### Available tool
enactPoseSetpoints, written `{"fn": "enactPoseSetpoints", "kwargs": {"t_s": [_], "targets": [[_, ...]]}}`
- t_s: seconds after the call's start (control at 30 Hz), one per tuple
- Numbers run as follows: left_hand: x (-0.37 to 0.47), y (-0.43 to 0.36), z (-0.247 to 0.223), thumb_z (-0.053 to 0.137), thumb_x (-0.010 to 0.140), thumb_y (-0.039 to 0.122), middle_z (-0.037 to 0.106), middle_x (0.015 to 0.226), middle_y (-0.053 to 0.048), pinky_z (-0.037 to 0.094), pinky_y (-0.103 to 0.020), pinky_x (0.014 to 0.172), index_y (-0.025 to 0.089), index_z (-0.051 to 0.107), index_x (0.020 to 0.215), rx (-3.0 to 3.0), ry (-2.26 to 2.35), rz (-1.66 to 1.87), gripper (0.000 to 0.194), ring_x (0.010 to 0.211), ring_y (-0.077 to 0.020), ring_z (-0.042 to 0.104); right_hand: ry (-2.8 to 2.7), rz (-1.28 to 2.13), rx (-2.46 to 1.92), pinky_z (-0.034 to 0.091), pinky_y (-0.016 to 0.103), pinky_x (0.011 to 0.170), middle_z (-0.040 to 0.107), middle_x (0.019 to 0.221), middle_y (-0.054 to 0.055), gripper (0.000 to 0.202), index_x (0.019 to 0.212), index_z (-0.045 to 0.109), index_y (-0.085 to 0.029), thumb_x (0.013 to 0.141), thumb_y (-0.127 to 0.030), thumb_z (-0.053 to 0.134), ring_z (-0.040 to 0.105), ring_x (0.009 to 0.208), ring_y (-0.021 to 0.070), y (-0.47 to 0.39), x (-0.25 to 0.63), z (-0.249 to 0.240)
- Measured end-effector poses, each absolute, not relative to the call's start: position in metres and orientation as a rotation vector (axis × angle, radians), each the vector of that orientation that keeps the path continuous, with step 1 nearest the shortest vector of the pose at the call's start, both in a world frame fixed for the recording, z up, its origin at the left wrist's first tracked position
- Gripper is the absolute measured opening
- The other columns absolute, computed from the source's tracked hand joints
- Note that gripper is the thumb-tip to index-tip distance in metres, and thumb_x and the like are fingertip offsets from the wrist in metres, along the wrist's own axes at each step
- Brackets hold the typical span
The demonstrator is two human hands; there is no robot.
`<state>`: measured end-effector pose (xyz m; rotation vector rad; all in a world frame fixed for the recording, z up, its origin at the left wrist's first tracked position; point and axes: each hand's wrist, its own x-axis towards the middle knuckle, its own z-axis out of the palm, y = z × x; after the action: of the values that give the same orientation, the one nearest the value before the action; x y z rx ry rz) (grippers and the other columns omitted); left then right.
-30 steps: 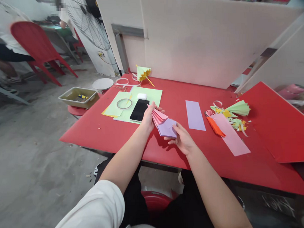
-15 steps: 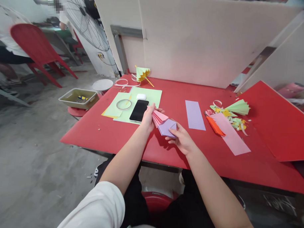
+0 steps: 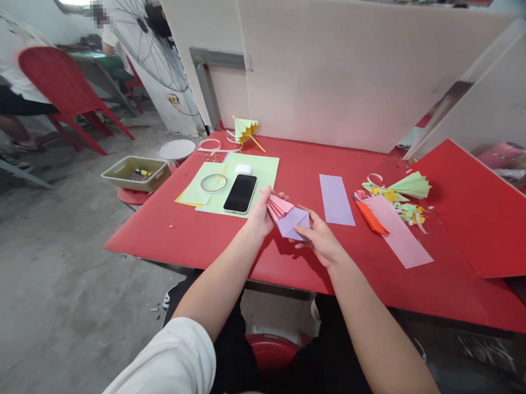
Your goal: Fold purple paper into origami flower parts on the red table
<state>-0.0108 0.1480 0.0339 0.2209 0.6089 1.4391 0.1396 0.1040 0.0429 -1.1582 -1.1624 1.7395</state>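
My left hand (image 3: 263,213) grips a pleated pink paper (image 3: 279,205) above the red table (image 3: 230,250). Beside it, my right hand (image 3: 322,238) pinches a folded purple paper (image 3: 293,222), which touches and partly overlaps the pink one. A black phone (image 3: 240,193) lies on light green sheets (image 3: 268,171) just left of my hands. To their right are a flat purple strip (image 3: 337,199), an orange cutter (image 3: 371,218) and a pink strip (image 3: 402,235).
Green and yellow paper pieces (image 3: 411,186) lie at the right near a red board (image 3: 483,212). A small paper umbrella (image 3: 245,128) stands at the back. An olive bin (image 3: 135,174) sits on a stool at the left; a person (image 3: 14,62) is beyond.
Both hands have shifted slightly right and down with the papers. The purple paper's folds now look a little more spread, and more of the phone shows.
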Motion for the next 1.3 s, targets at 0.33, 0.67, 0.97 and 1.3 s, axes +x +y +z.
{"fn": "enactPoseSetpoints", "kwargs": {"t_s": [0.33, 0.67, 0.97, 1.3], "targets": [[-0.020, 0.150, 0.039, 0.057, 0.082, 0.041, 0.058, 0.062, 0.002, 0.049, -0.027, 0.068, 0.019, 0.051, 0.075, 0.186, 0.597, 1.574, 0.024, 0.061, -0.0117, 0.061, -1.233, 1.714, -1.174, 0.052, 0.021, 0.043, 0.068, 0.075, 0.001, 0.071, 0.135, 0.032, -0.028, 0.072, -0.019, 0.064, 0.066, 0.055, 0.0150, 0.105, 0.147, 0.049], [0.000, 0.142, 0.033, 0.049, 0.086, 0.036, 0.052, 0.053, 0.003, 0.047, -0.024, 0.058, 0.018, 0.045, 0.064, 0.043, 0.622, 1.473, 0.029, 0.052, -0.0106, 0.057, -1.257, 1.710, -1.211, 0.053, 0.023, 0.043, 0.067, 0.083, 0.003, 0.076, 0.140, 0.024, -0.030, 0.074, -0.016, 0.060, 0.066, 0.055, 0.0146, 0.096, 0.137, 0.051], [-0.002, 0.139, 0.041, 0.052, 0.083, 0.032, 0.052, 0.053, 0.003, 0.046, -0.024, 0.058, 0.018, 0.046, 0.065, 0.123, 0.646, 1.453, 0.023, 0.052, -0.0111, 0.057, -1.235, 1.715, -1.214, 0.055, 0.026, 0.050, 0.066, 0.097, 0.004, 0.076, 0.137, 0.031, -0.034, 0.071, -0.019, 0.065, 0.066, 0.067, 0.0151, 0.092, 0.136, 0.055], [0.000, 0.137, 0.041, 0.056, 0.079, 0.027, 0.049, 0.053, 0.005, 0.044, -0.023, 0.053, 0.019, 0.044, 0.066, 0.184, 0.645, 1.367, 0.019, 0.048, -0.0106, 0.055, -1.215, 1.639, -1.219, 0.051, 0.027, 0.058, 0.067, 0.067, -0.001, 0.050, 0.119, 0.051, -0.026, 0.071, -0.020, 0.065, 0.063, 0.062, 0.0147, 0.104, 0.139, 0.042]]}}
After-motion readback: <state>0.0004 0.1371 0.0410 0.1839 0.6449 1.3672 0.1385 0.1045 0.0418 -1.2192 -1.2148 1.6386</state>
